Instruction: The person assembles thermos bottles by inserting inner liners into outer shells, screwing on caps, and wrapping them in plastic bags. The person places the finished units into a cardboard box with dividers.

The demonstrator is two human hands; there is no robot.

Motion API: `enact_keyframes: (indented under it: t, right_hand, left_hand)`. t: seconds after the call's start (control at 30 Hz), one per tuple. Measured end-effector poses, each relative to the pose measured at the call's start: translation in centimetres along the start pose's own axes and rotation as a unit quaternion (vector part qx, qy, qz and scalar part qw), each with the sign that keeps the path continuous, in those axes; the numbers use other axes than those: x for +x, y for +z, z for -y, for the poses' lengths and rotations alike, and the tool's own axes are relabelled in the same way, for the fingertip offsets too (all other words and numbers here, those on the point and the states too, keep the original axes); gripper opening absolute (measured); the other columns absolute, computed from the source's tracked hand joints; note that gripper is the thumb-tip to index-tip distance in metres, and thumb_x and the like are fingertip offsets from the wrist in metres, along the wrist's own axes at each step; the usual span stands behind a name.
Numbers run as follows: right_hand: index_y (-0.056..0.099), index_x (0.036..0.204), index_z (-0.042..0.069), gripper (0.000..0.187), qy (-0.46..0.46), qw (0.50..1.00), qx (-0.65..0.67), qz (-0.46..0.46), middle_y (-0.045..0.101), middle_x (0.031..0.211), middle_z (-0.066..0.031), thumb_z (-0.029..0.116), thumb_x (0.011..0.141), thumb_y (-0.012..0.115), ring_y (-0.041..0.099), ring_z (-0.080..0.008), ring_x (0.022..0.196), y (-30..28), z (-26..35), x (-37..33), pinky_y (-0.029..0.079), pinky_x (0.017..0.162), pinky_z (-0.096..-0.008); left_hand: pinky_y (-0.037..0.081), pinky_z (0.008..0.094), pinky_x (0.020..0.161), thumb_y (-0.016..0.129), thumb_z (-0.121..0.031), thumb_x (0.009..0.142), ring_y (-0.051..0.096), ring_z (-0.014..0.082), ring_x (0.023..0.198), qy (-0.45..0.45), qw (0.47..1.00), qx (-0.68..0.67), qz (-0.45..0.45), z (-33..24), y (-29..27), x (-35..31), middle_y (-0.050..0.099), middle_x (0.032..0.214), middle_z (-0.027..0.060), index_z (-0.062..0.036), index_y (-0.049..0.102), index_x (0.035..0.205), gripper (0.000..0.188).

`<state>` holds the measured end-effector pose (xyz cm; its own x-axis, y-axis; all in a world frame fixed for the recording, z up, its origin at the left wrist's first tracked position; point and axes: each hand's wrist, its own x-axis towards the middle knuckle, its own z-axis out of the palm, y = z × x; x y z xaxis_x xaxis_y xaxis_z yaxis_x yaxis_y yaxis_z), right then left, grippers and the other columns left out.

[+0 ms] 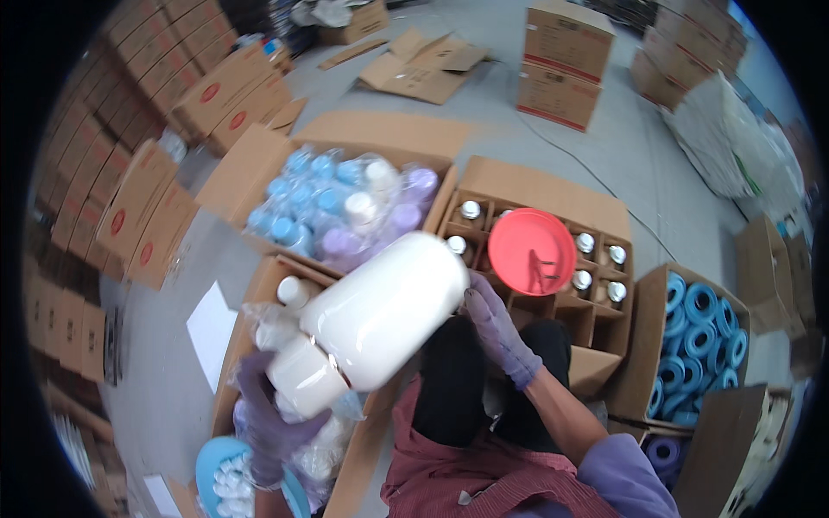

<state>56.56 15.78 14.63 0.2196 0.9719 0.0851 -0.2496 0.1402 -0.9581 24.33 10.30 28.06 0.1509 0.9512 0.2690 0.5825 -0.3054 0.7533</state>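
Note:
A big glossy white thermos flask (389,311) lies tilted across the front of me, its cap end toward the lower left. A thin metallic ring shows between its body and its white cap (306,377). My left hand (281,427), in a purple glove, curls round the cap end. At the other end my right hand (501,332), gloved too, presses its fingers against the base. Beneath the flask, an open carton (244,345) holds more white pieces in clear plastic bags. A blue bowl (205,470) with small white parts sits by my left wrist.
Ahead stands a carton (380,129) of bagged blue, purple and white flasks. Beside it, a divided carton (548,186) holds silver-topped items under a red dish (531,246). Blue rings (701,304) fill a box at right. Stacked cartons (566,60) and a cable (596,173) lie beyond.

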Motion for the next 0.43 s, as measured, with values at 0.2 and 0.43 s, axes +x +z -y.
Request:
enact_keyframes:
  t: [0.2, 0.43]
  right_hand:
    - [0.060, 0.080, 0.001, 0.015, -0.154, 0.988, -0.027, -0.007, 0.062, 0.084, -0.0029, 0.013, 0.082, 0.068, 0.056, -0.0142, 0.079, -8.4, 12.7, -1.4, 0.046, 0.074, -0.0305]
    - [0.067, 0.084, 0.005, 0.026, -0.177, 0.933, -0.287, 0.125, 0.067, 0.096, -0.0137, 0.019, 0.073, 0.086, 0.061, -0.0325, 0.114, -14.5, 16.2, -6.2, 0.044, 0.101, -0.0420]
  left_hand:
    - [0.054, 0.0380, 0.084, 0.073, -0.028, 0.086, 0.066, 0.0226, 0.101, -0.239, 0.914, -0.288, 0.157, 1.9, 11.5, -1.5, 0.064, 0.113, 0.0130, -0.0009, 0.048, 0.124, 0.053]
    - [0.036, 0.0410, 0.112, 0.072, -0.018, 0.087, 0.048, 0.0271, 0.129, 0.037, 0.980, -0.117, 0.158, 2.9, 24.0, 13.2, 0.051, 0.138, 0.0192, -0.0003, 0.031, 0.152, 0.079]
